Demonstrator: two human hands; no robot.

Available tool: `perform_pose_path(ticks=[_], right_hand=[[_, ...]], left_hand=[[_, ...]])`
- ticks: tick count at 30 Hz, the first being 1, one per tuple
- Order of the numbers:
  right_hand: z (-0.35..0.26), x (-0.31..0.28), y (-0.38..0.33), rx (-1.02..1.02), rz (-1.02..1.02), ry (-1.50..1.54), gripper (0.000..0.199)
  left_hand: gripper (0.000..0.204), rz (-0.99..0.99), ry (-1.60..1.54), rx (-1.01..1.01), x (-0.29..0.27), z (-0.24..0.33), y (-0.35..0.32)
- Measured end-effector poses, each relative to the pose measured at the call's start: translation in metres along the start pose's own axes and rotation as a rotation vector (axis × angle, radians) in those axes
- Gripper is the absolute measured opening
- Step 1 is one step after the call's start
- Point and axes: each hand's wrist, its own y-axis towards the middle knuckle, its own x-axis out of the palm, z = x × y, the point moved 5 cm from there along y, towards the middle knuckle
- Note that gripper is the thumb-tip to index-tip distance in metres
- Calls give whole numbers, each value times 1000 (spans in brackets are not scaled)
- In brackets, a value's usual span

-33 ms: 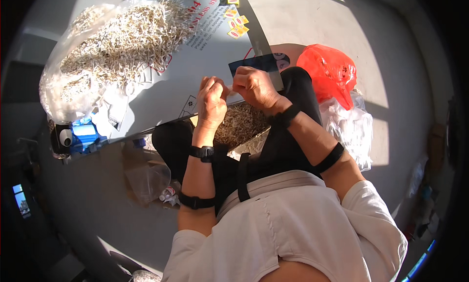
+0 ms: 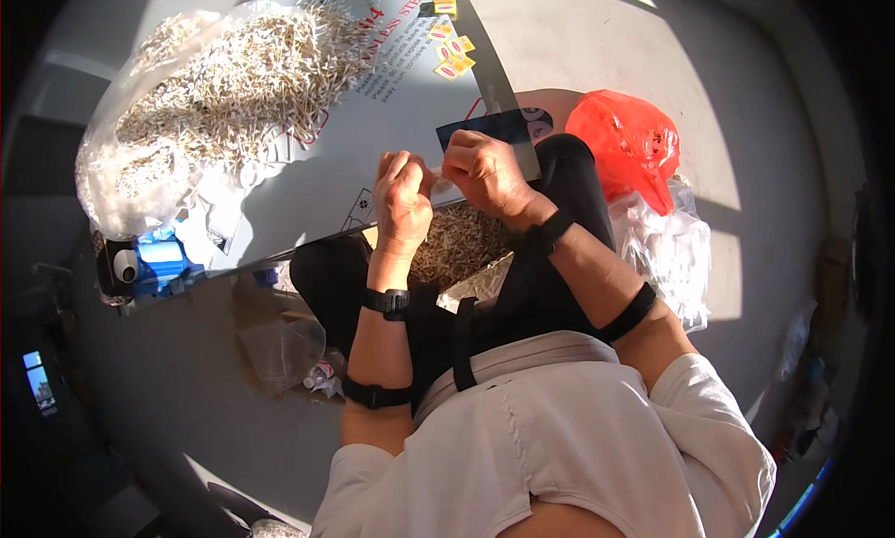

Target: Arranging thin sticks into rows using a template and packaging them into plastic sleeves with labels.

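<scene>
Both my hands are raised over the near edge of the table, just above my lap, fingers curled into pinches. A small pale, see-through bit (image 2: 442, 178) shows in the gap between them; it is too small to name. My left hand (image 2: 404, 200) is closed at its left side. On the other side my right hand (image 2: 487, 172) is closed too, close to a dark flat sheet (image 2: 508, 128) lying at the table corner. Below the hands, between my knees, a container of thin brownish sticks (image 2: 461, 241) is partly hidden by my wrists.
An open clear bag (image 2: 98, 188) spills a heap of pale thin sticks (image 2: 242, 76) over the grey table (image 2: 312, 198). Several small yellow boxes (image 2: 455, 66) lie near its far edge. Blue packages (image 2: 160, 258) sit at the left corner. A red plastic bag (image 2: 623, 142) stands right, above white plastic bags (image 2: 667, 244).
</scene>
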Motion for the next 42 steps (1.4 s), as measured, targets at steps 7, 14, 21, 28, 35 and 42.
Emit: perform_pose_path(ticks=[7,14,21,28,35,42], right_hand=[[26,3,5,263,-68,429,9],[29,13,1,377,-127,400,9],[31,22,-2,537,-103,609,6],[33,21,0,430,-148,469,11],[16,17,6,249,-122,342,23],[13,24,12,-108,-77,180,11]], left_hand=[[14,-126,38,-31,3,-14,4],[23,-64,58,-3,-5,-14,-4],[36,-204,135,60,-10,-6,-2],[39,-308,186,132,-7,-10,2],[27,-112,2,16,-12,-19,-1],[20,-65,62,22,-5,-26,-5]])
